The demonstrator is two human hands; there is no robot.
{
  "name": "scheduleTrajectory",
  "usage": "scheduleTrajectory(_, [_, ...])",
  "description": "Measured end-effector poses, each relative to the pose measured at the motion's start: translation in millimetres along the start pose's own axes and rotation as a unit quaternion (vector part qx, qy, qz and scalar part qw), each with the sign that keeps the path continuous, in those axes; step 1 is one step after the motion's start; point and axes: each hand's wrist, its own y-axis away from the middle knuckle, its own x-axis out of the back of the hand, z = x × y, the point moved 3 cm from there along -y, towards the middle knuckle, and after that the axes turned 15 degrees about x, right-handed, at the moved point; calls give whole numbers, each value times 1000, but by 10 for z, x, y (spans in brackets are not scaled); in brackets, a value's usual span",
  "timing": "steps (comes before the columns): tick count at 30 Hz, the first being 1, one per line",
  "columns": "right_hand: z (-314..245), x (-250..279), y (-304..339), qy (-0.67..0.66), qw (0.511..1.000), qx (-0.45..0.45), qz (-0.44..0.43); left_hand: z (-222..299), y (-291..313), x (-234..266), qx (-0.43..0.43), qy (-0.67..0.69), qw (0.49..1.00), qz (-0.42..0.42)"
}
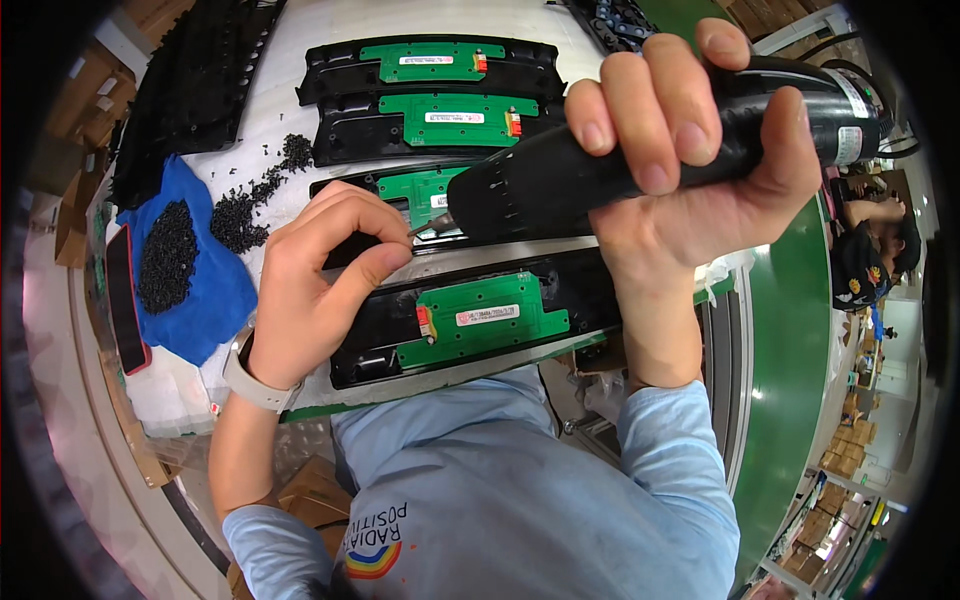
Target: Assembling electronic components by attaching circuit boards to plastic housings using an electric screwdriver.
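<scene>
My right hand (700, 225) is wrapped round a black electric screwdriver (540, 185), its bit pointing left. My left hand (320, 265) pinches thumb and forefinger together right at the bit's tip; whatever lies between them is too small to make out. Beneath the tool, a black panel with a green circuit board (405, 187) is partly hidden by hands and tool. Nearest me lies another black panel (590, 290) carrying a green circuit board (500, 318) with a white label and a red connector.
Two more black panels with green boards (430, 62) lie at the far side. On the left, small black screws (168, 255) are heaped on a blue cloth (225, 290), others (240, 220) scattered beside it. A red-edged phone (125, 300) and a black part (195, 75) are also there.
</scene>
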Motion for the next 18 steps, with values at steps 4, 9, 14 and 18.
scheduleTrajectory(4, [3,-6,32,37,999,-15,-4,-68,33,12,52,20,998,5])
scheduleTrajectory(9, [-1,-44,70,78,996,-31,-10,-51,24,-4,46,-38,997,49])
scheduleTrajectory(14, [26,-75,102,127,991,-41,-16,-42,47,14,56,-47,997,22])
scheduleTrajectory(18, [69,-111,140,95,993,-48,45,-57,44,6,59,-35,998,7])
